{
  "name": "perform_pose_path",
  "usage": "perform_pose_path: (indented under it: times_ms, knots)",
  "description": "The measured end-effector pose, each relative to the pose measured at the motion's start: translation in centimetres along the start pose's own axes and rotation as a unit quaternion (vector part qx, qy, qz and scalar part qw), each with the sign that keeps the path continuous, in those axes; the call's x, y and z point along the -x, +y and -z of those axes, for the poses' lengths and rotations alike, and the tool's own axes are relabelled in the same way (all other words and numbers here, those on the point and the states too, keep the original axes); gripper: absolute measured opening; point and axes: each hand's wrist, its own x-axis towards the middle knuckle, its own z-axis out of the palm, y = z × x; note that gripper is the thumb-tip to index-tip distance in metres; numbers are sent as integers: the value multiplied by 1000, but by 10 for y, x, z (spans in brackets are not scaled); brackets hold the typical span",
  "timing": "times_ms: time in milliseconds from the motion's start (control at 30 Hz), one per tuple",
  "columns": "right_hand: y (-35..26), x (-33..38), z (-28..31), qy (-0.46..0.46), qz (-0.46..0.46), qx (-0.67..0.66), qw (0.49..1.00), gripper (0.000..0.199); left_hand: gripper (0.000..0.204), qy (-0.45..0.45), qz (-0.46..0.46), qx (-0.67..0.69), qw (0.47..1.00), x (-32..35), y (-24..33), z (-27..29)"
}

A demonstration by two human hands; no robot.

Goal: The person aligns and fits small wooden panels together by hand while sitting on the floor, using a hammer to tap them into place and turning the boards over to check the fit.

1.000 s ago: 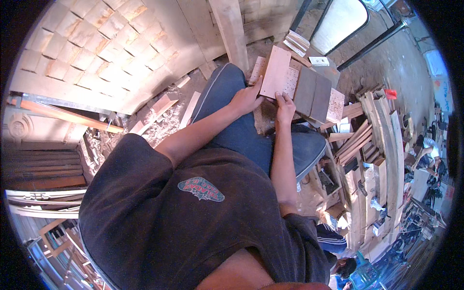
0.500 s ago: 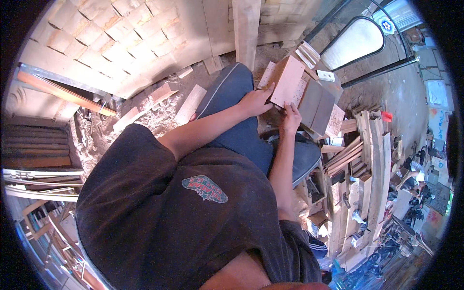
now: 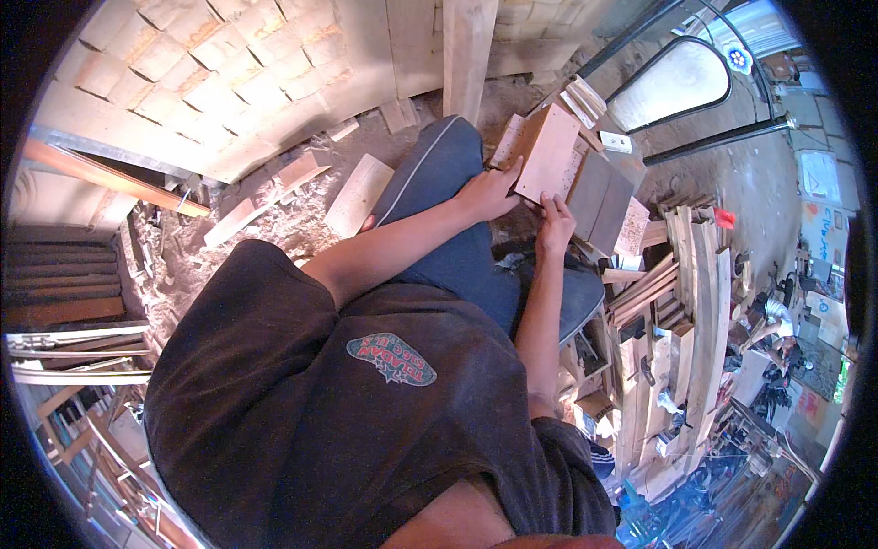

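A reddish wooden block (image 3: 551, 156) with a smooth flat face sits tilted just beyond my knees. My left hand (image 3: 492, 194) is closed at its near left corner, index finger stretched along the side. At the near edge, my right hand (image 3: 554, 222) pinches the block, thumb and fingertips together; the underside of both grips is hidden. A dark grey-brown wooden piece (image 3: 599, 203) with a seam across it lies right beside the block. Pale speckled boards (image 3: 633, 227) show under and around these pieces.
Loose planks (image 3: 359, 195) lie on the dusty ground to the left. Long timber lengths (image 3: 700, 320) are stacked at my right. A black metal frame with a pale panel (image 3: 672, 87) stands at the far right. Pale wooden panelling (image 3: 412, 55) rises ahead. A person (image 3: 777, 320) is far right.
My hands keep nearly the same hold on the wooden block. The whole view has shifted very slightly.
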Motion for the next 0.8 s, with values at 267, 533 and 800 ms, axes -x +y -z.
perform_pose_path:
  times_ms: [267, 533, 800]
  knots:
    - [17, -18, 14, 13, 17, 40, 999, 66, 77, 16, -10, 35, 999, -4, -3, -4]
    - [10, -6, -7, -30, 33, 23, 999, 44, 93, 20, 59, 48, 997, -3, 2, -2]
    - [8, -2, -11, 7, 29, 19, 999, 29, 93, 13, 18, 43, 999, -6, 1, -3]
